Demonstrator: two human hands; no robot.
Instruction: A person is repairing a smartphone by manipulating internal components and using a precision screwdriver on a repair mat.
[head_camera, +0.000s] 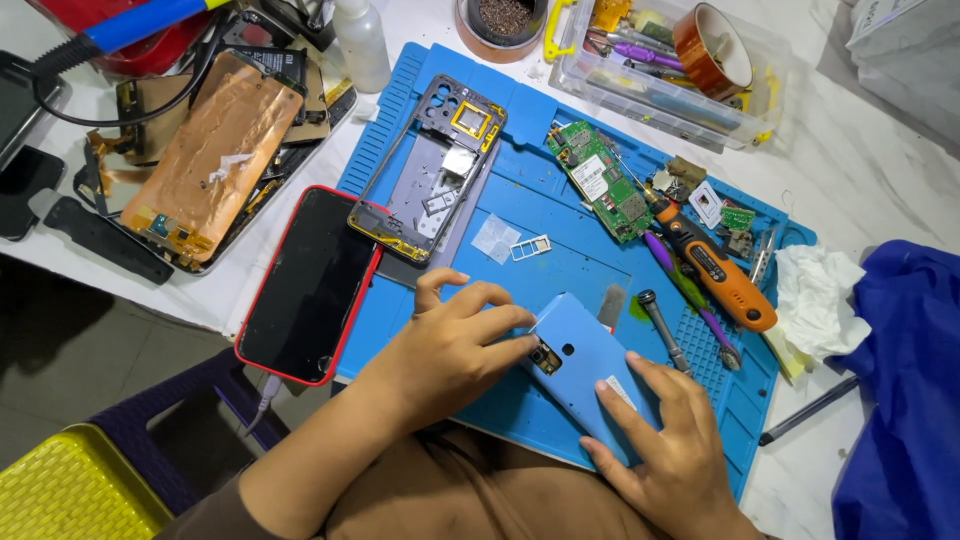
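The left hand (455, 345) and the right hand (665, 440) are both resting on a light blue phone back cover (585, 375), which is lying tilted on the near part of the blue work mat (560, 215) on the white tabletop (860, 150). The left grip is closing on the cover's upper left corner, with the fingertips (525, 325) curling over the edge just beside the camera opening. The right grip is lying open and flat, with the fingers (640, 385) pressing down on the cover's lower right part. A black phone in a red case (310, 285) is lying just left of the left hand, overlapping the mat's left edge. A bare phone frame (430, 170) is lying on the mat beyond the left hand, and a green circuit board (600, 180) is lying to the right of it. An orange-handled screwdriver (715, 270) is lying near the mat's right side, beside a crumpled white tissue (820, 300). A clear plastic parts box (660, 70) is standing at the far edge.
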